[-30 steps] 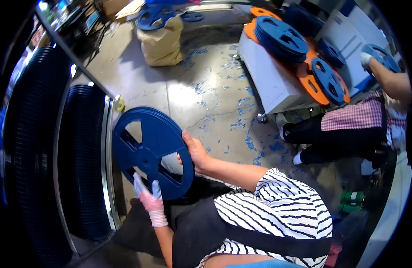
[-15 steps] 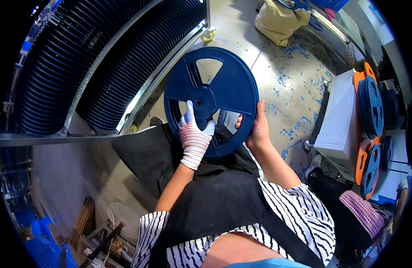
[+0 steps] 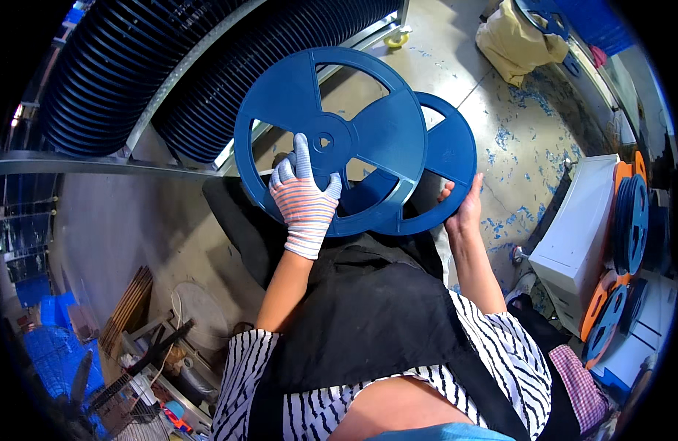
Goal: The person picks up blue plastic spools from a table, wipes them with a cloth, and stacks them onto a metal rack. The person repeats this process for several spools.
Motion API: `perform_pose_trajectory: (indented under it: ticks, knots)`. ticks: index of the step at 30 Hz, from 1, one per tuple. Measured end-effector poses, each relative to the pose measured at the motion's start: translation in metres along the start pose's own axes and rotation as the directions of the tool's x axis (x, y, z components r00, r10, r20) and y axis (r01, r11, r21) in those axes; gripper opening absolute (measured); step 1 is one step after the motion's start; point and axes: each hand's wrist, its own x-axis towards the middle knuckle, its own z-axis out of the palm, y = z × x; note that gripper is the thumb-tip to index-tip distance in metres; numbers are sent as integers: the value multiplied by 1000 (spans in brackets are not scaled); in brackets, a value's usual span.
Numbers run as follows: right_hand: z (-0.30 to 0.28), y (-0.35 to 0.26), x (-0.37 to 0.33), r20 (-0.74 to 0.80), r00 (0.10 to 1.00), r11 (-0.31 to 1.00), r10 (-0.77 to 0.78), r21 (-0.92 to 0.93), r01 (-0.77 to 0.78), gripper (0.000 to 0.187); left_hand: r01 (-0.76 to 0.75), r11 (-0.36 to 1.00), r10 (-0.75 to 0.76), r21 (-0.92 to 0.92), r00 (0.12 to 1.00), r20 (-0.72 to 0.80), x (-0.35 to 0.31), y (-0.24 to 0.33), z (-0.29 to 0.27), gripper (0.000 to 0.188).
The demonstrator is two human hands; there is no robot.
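Two blue plastic reels are in front of me, the left one overlapping the right. My left hand [image 3: 306, 202], in a striped knit glove, grips the nearer blue reel [image 3: 387, 136] by its lower-left part. Its index finger reaches toward the hub, and other fingers pass into a cut-out. My bare right hand [image 3: 465, 209] holds the second blue reel [image 3: 454, 143] at its right rim, thumb outside and fingertips showing in an opening. Most of that second reel's left side is hidden behind the first.
A metal rack [image 3: 221, 165] with rows of dark reels stands at the upper left. To the right is a white cabinet [image 3: 567, 235] beside orange and blue reels [image 3: 631, 220]. A beige sack [image 3: 512, 44] sits at the far right, and blue scraps litter the floor. Another person's checked cloth shows lower right.
The two reels, lined up before, have come apart. My left hand has carried one up and left; my right hand has moved right with the other. The view has shifted too.
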Motion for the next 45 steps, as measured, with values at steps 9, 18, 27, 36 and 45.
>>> perform_pose_trajectory:
  ticks: [9, 18, 27, 36, 45]
  knots:
    - [-22, 15, 18, -14, 996, 990, 94, 103, -92, 53, 195, 606, -128, -771, 981, 147, 3, -24, 1, 78]
    - [-41, 22, 36, 20, 994, 991, 106, 77, -107, 56, 458, -867, 321, -198, 815, 482, -9, -39, -11, 79]
    - [-37, 21, 40, 30, 994, 994, 107, 26, -107, 55, 445, -860, 284, -248, 823, 492, -15, -50, -13, 76]
    - [-37, 21, 50, 36, 994, 994, 107, -3, -107, 54, 368, -901, 238, -231, 863, 446, -6, -60, -17, 75]
    - [-37, 24, 59, -6, 996, 994, 83, -69, -84, 54, 316, -909, 211, -271, 911, 354, -17, -105, -33, 74]
